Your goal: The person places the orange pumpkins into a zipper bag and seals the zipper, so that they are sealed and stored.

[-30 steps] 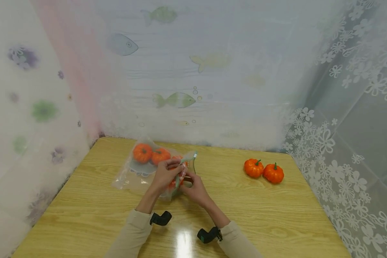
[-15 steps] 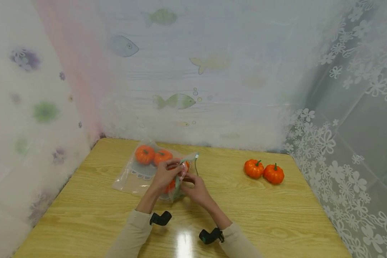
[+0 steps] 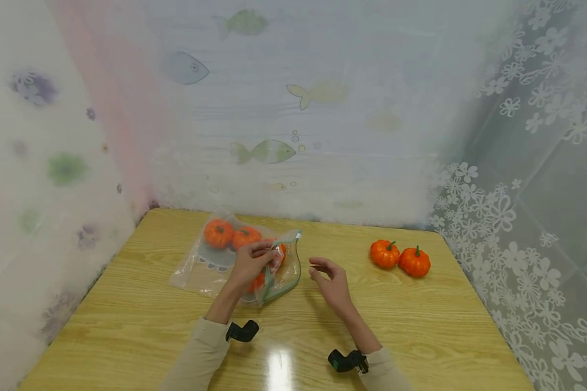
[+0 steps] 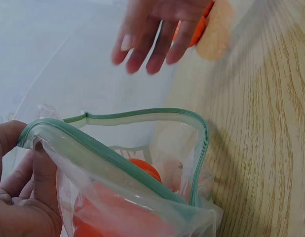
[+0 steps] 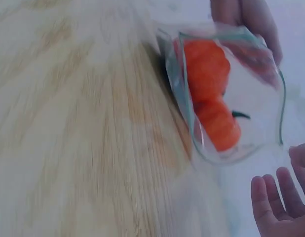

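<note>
A clear zip bag [image 3: 191,277] with a green seal lies on the left half of the table, its mouth gaping toward the right. Several small orange pumpkins [image 3: 218,233] show through the plastic. My left hand [image 3: 250,264] pinches the upper lip of the bag between thumb and fingers; the left wrist view shows this grip on the green seal [image 4: 113,157]. Apart from the bag, my right hand [image 3: 333,283] hangs over the table with nothing in it, fingers loosely bent. Through the bag's mouth, the right wrist view shows pumpkins [image 5: 208,71] inside.
Two more orange pumpkins [image 3: 384,254] sit side by side on the right part of the wooden table [image 3: 420,326]. Printed plastic curtains [image 3: 323,163] hang behind the table and along both sides.
My right hand has let go of the bag's edge and moved right, away from it. The bag's mouth now gapes wider. My left hand keeps its place on the bag.
</note>
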Demonstrator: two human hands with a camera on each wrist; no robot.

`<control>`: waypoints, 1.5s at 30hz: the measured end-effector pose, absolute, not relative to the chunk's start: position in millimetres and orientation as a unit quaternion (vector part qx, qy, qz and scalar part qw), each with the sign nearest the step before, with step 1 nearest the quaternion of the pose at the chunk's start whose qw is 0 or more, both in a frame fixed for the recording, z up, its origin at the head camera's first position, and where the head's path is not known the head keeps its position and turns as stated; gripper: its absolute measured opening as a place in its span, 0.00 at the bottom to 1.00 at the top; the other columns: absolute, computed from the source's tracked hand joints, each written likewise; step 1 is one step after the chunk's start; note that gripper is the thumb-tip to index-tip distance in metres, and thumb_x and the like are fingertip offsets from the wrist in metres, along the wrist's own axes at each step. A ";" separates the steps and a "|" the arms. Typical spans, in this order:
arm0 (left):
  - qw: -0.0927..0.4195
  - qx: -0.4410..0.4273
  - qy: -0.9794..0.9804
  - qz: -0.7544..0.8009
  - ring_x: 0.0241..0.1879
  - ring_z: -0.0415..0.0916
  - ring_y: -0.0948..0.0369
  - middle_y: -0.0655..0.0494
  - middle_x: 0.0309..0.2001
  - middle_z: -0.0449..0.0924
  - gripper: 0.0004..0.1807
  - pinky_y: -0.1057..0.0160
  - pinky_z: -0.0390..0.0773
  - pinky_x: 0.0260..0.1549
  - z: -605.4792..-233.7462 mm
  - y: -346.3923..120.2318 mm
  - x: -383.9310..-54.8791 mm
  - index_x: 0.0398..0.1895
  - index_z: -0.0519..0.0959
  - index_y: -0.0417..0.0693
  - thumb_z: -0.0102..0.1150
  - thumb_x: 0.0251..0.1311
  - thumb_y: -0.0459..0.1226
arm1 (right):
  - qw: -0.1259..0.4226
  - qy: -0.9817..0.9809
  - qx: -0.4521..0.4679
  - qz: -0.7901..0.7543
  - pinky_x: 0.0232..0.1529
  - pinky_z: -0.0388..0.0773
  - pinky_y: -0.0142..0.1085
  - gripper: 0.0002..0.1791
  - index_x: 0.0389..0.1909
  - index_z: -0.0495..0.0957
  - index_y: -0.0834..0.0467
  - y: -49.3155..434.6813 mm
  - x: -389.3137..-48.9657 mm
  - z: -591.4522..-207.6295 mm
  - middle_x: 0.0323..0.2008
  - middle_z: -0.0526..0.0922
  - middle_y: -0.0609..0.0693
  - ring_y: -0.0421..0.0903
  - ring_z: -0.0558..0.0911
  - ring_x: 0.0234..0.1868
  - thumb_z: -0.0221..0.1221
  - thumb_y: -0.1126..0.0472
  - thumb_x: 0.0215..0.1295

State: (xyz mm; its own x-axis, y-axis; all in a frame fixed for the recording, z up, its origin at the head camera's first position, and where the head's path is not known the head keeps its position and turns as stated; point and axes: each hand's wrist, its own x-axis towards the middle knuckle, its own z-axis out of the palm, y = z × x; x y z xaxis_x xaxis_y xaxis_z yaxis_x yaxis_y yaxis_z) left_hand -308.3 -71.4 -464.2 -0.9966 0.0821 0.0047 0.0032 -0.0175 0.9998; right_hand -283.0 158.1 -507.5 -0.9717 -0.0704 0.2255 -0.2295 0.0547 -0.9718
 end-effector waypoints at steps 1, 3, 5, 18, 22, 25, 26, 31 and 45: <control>0.027 0.031 0.701 0.712 0.34 0.82 0.64 0.43 0.46 0.84 0.19 0.69 0.81 0.31 -464.6 -72.0 -309.4 0.59 0.79 0.34 0.64 0.68 0.32 | 0.067 -0.720 0.093 0.684 0.47 0.84 0.32 0.14 0.56 0.79 0.70 163.8 -283.9 -508.5 0.58 0.76 0.71 0.64 0.79 0.56 0.59 0.70 0.72; 0.028 0.035 0.699 0.714 0.35 0.82 0.64 0.43 0.47 0.84 0.18 0.69 0.82 0.31 -464.8 -72.9 -311.3 0.59 0.78 0.33 0.63 0.68 0.31 | 0.090 -0.714 0.071 0.691 0.47 0.84 0.31 0.14 0.55 0.79 0.72 175.8 -285.9 -510.3 0.58 0.77 0.72 0.61 0.81 0.54 0.59 0.72 0.72; 0.029 0.040 0.699 0.714 0.35 0.82 0.63 0.43 0.46 0.84 0.18 0.69 0.81 0.31 -465.1 -74.3 -313.0 0.59 0.79 0.33 0.62 0.69 0.31 | 0.111 -0.710 0.041 0.694 0.46 0.83 0.29 0.14 0.55 0.78 0.73 188.6 -285.8 -508.6 0.55 0.81 0.65 0.52 0.83 0.51 0.59 0.72 0.72; 0.032 0.039 0.691 0.721 0.35 0.83 0.65 0.48 0.44 0.85 0.16 0.70 0.79 0.30 -466.1 -80.1 -318.0 0.57 0.79 0.33 0.61 0.70 0.31 | 0.288 -0.703 -0.086 0.645 0.41 0.78 0.18 0.15 0.53 0.79 0.75 288.4 -302.0 -511.4 0.43 0.84 0.52 0.34 0.80 0.41 0.63 0.71 0.68; 0.032 0.039 0.683 0.728 0.33 0.83 0.65 0.48 0.44 0.85 0.17 0.71 0.79 0.28 -466.5 -77.3 -311.1 0.58 0.78 0.32 0.61 0.70 0.31 | 0.318 -0.719 -0.131 0.603 0.49 0.75 0.21 0.17 0.56 0.79 0.72 314.5 -301.9 -510.7 0.51 0.80 0.60 0.42 0.78 0.50 0.63 0.69 0.68; 0.034 0.040 0.677 0.734 0.32 0.83 0.65 0.50 0.42 0.85 0.17 0.71 0.79 0.27 -467.0 -75.3 -306.2 0.59 0.78 0.32 0.61 0.70 0.31 | 0.330 -0.738 -0.163 0.565 0.67 0.67 0.37 0.21 0.59 0.77 0.71 333.4 -300.6 -512.2 0.60 0.75 0.65 0.55 0.72 0.63 0.63 0.69 0.67; 0.033 0.041 0.677 0.734 0.31 0.83 0.66 0.51 0.41 0.85 0.18 0.71 0.79 0.27 -467.4 -74.8 -304.8 0.59 0.77 0.31 0.61 0.70 0.31 | 0.324 -0.745 -0.174 0.556 0.70 0.63 0.45 0.24 0.62 0.75 0.71 339.1 -299.6 -512.9 0.63 0.72 0.67 0.59 0.67 0.67 0.64 0.69 0.66; 0.030 0.044 0.677 0.734 0.31 0.83 0.66 0.54 0.39 0.86 0.18 0.71 0.79 0.26 -469.3 -72.5 -298.9 0.58 0.78 0.30 0.61 0.69 0.31 | 0.231 -0.784 -0.205 0.539 0.74 0.49 0.64 0.46 0.77 0.50 0.69 362.0 -295.5 -518.1 0.75 0.50 0.73 0.70 0.49 0.76 0.66 0.60 0.67; 0.023 0.029 0.685 0.727 0.33 0.83 0.64 0.48 0.43 0.86 0.18 0.70 0.80 0.30 -471.3 -73.9 -299.8 0.59 0.79 0.34 0.63 0.69 0.33 | 0.147 -0.809 -0.178 0.541 0.77 0.50 0.59 0.50 0.81 0.37 0.66 378.8 -303.9 -523.6 0.80 0.41 0.68 0.66 0.47 0.80 0.60 0.56 0.73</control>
